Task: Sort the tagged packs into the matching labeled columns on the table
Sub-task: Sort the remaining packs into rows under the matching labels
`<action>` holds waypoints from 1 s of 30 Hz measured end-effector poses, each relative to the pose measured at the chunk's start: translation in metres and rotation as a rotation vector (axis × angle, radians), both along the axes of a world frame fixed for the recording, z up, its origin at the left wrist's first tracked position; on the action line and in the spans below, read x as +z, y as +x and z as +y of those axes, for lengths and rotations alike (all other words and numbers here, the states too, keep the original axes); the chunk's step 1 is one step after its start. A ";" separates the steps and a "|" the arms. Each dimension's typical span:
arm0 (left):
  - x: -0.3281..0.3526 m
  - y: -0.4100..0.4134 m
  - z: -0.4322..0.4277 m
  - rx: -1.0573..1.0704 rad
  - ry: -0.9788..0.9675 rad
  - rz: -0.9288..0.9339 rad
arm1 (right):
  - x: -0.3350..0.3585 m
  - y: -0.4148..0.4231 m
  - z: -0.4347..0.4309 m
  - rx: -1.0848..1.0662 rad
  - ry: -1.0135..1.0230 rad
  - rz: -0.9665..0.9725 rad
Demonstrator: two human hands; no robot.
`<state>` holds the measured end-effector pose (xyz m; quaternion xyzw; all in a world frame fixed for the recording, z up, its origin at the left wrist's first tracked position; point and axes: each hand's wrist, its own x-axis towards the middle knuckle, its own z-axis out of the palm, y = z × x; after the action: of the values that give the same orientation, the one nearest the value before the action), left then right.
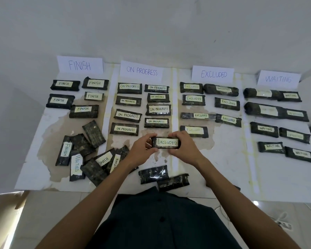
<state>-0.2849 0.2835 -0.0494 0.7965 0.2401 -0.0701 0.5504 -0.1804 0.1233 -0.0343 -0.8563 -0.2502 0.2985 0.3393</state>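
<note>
The left hand (142, 147) and the right hand (184, 145) are each curled round one end of a dark pack tagged EXCLUDED (167, 142). The pack is held level with its tag facing up. It is held low over the worktop (223, 169), at the near end of the ON PROGRESS packs and close to the white strip bordering the next column; whether it touches the surface cannot be told.

Four paper signs are stood along the far edge: the FINISH sign (80, 65), the ON PROGRESS sign (141, 71), the EXCLUDED sign (213, 74) and the WAITING sign (278, 79). Matching packs are laid out below each. The nearest excluded pack (194, 131) is seen just beyond the right hand.

A loose heap (90, 159) is left at the near left, with FINISH and WAITING tags among face-down packs. Two untagged-side packs (153, 174) are lain between the forearms.
</note>
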 end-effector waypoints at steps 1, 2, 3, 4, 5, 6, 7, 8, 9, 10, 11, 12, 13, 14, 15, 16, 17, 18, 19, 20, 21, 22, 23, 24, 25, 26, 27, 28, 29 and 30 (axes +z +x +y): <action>0.000 0.001 -0.002 -0.007 0.009 0.005 | -0.001 0.002 -0.002 0.031 -0.012 -0.035; 0.000 0.002 -0.003 -0.013 0.018 0.007 | -0.001 0.004 -0.003 0.060 -0.024 -0.074; 0.000 0.003 -0.005 -0.016 0.028 0.006 | -0.003 0.007 -0.005 0.091 -0.048 -0.120; -0.001 0.004 -0.007 -0.017 0.034 0.003 | -0.004 0.009 -0.007 0.129 -0.085 -0.180; -0.002 0.006 -0.009 -0.020 0.042 -0.001 | -0.005 0.011 -0.010 0.166 -0.134 -0.243; -0.002 0.008 -0.012 -0.029 0.051 -0.006 | -0.005 0.014 -0.012 0.196 -0.180 -0.305; -0.001 0.011 -0.015 -0.042 0.061 -0.010 | -0.006 0.017 -0.016 0.214 -0.214 -0.348; -0.001 0.014 -0.019 -0.055 0.067 -0.012 | -0.006 0.020 -0.020 0.219 -0.236 -0.373; -0.001 0.017 -0.024 -0.066 0.069 -0.016 | -0.006 0.025 -0.025 0.214 -0.247 -0.385; -0.002 0.022 -0.028 -0.076 0.071 -0.023 | -0.006 0.030 -0.031 0.207 -0.254 -0.392; -0.003 0.026 -0.034 -0.089 0.072 -0.031 | -0.006 0.036 -0.039 0.199 -0.262 -0.395; -0.004 0.032 -0.039 -0.101 0.073 -0.039 | -0.006 0.044 -0.047 0.193 -0.274 -0.401; -0.006 0.038 -0.045 -0.117 0.076 -0.044 | -0.006 0.052 -0.057 0.187 -0.292 -0.409; -0.007 0.045 -0.051 -0.136 0.088 -0.049 | -0.006 0.061 -0.068 0.179 -0.316 -0.423; -0.008 0.053 -0.057 -0.161 0.112 -0.051 | -0.007 0.070 -0.079 0.167 -0.348 -0.436; -0.009 0.061 -0.064 -0.192 0.148 -0.058 | -0.007 0.080 -0.091 0.149 -0.383 -0.450; -0.010 0.069 -0.072 -0.227 0.187 -0.066 | -0.009 0.089 -0.102 0.128 -0.418 -0.462; -0.012 0.077 -0.080 -0.265 0.222 -0.077 | -0.011 0.098 -0.114 0.106 -0.451 -0.471; -0.013 0.086 -0.089 -0.301 0.253 -0.085 | -0.014 0.108 -0.125 0.085 -0.483 -0.473; -0.016 0.095 -0.097 -0.334 0.281 -0.087 | -0.017 0.116 -0.134 0.067 -0.510 -0.469; -0.018 0.104 -0.106 -0.362 0.315 -0.091 | -0.020 0.124 -0.143 0.048 -0.531 -0.460; -0.020 0.112 -0.114 -0.386 0.355 -0.096 | -0.024 0.131 -0.150 0.032 -0.547 -0.449; -0.022 0.120 -0.121 -0.408 0.402 -0.095 | -0.027 0.137 -0.155 0.019 -0.560 -0.439; -0.024 0.126 -0.127 -0.424 0.447 -0.086 | -0.031 0.143 -0.159 0.012 -0.572 -0.430; -0.027 0.132 -0.132 -0.437 0.489 -0.072 | -0.035 0.148 -0.162 0.011 -0.580 -0.421; -0.029 0.137 -0.135 -0.446 0.529 -0.068 | -0.038 0.153 -0.163 0.014 -0.583 -0.410; -0.032 0.141 -0.137 -0.455 0.561 -0.070 | -0.042 0.158 -0.163 0.019 -0.580 -0.397; -0.034 0.144 -0.138 -0.464 0.581 -0.076 | -0.045 0.161 -0.162 0.030 -0.575 -0.385; -0.036 0.146 -0.139 -0.471 0.588 -0.081 | -0.047 0.164 -0.162 0.044 -0.570 -0.373; -0.037 0.146 -0.139 -0.478 0.588 -0.085 | -0.050 0.165 -0.161 0.059 -0.566 -0.361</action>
<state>-0.1385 0.1444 -0.0862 0.9562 0.0341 -0.0915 0.2758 -0.0152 -0.0374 -0.0842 -0.9479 -0.2381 0.2095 0.0297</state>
